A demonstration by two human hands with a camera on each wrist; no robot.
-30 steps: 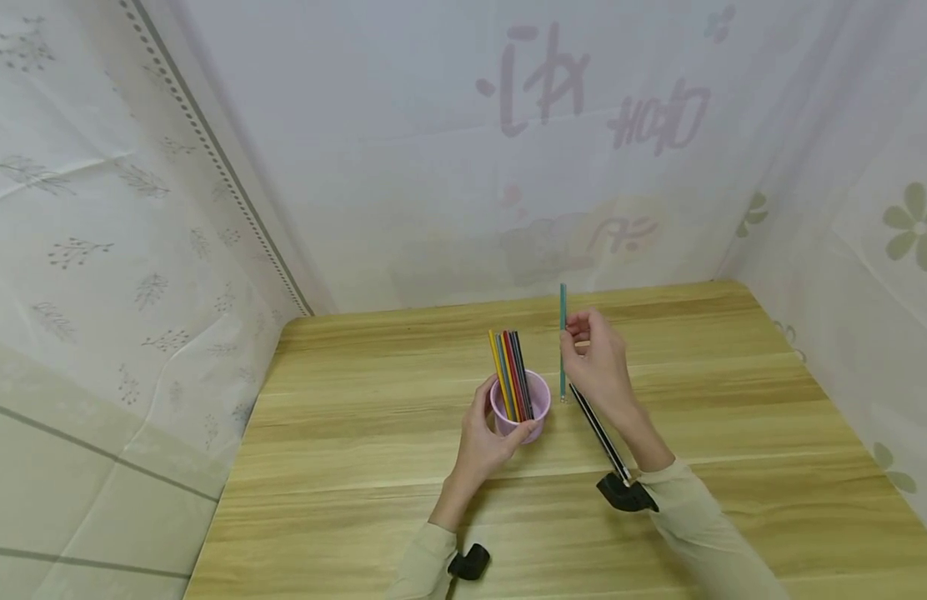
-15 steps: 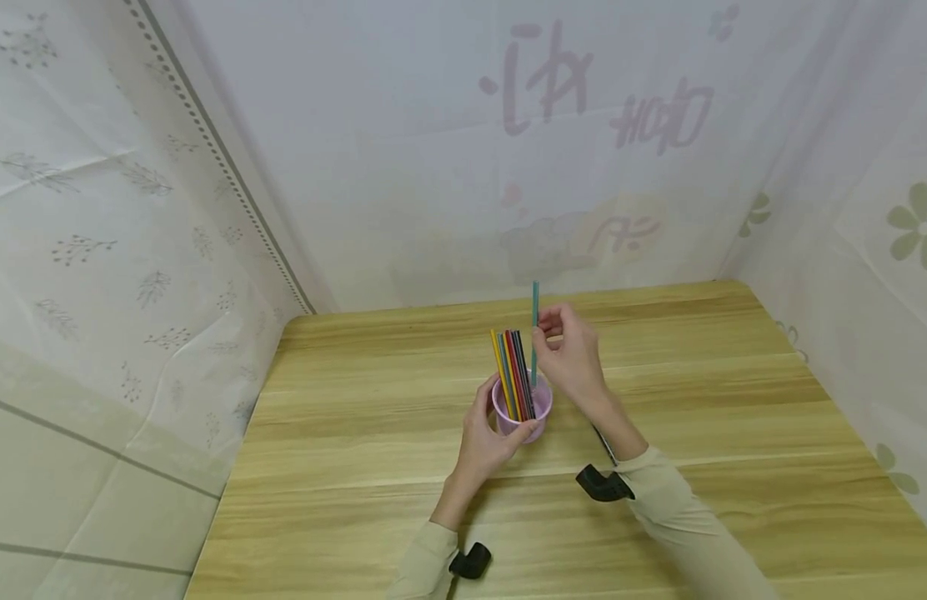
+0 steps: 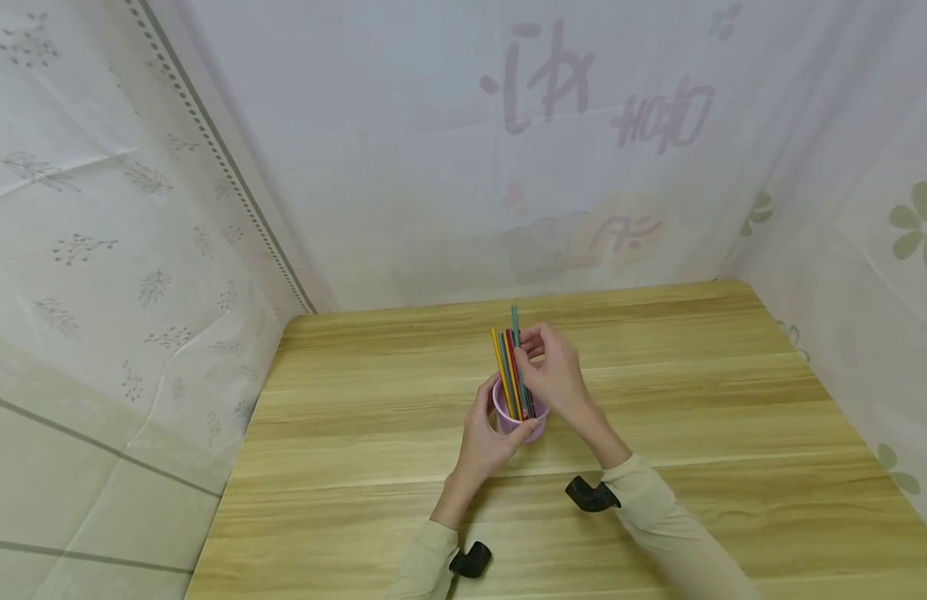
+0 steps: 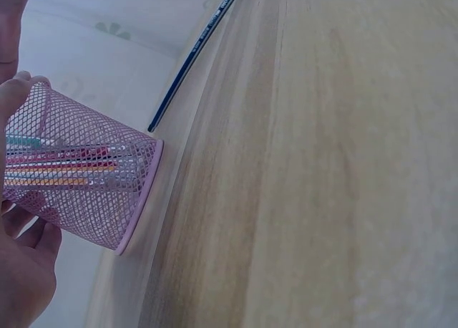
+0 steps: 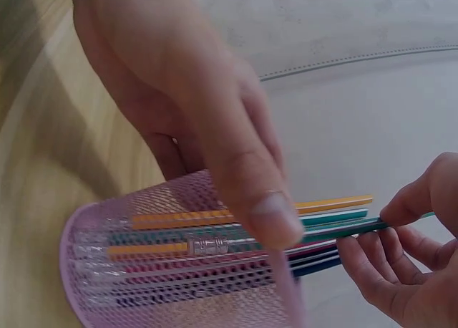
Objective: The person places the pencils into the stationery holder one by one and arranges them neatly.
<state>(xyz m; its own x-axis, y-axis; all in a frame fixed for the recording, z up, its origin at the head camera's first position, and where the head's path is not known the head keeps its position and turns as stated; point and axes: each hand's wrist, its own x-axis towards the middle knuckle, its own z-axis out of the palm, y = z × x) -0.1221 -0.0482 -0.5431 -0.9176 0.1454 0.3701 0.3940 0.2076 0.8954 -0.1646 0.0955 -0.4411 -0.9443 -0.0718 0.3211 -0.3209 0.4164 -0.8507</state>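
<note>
My left hand grips a pink mesh pencil cup, thumb over its near rim and fingers round the far side. Several pencils lean together in the cup, among them a yellow pencil and red and dark ones. Between thumb and fingertips, my right hand pinches a green pencil by its upper part. That pencil's eraser end, with a silvery ferrule, is down inside the cup, seen past the left thumb in the right wrist view. It stands higher than the other pencils in the head view.
A dark pencil lies on the wooden table beyond the cup in the left wrist view; my right arm hides it in the head view. Patterned white cloth hangs behind the table and at both sides.
My right hand has carried the green pencil leftward from beside the cup, then down into it among the others. My left hand has kept its grip on the cup.
</note>
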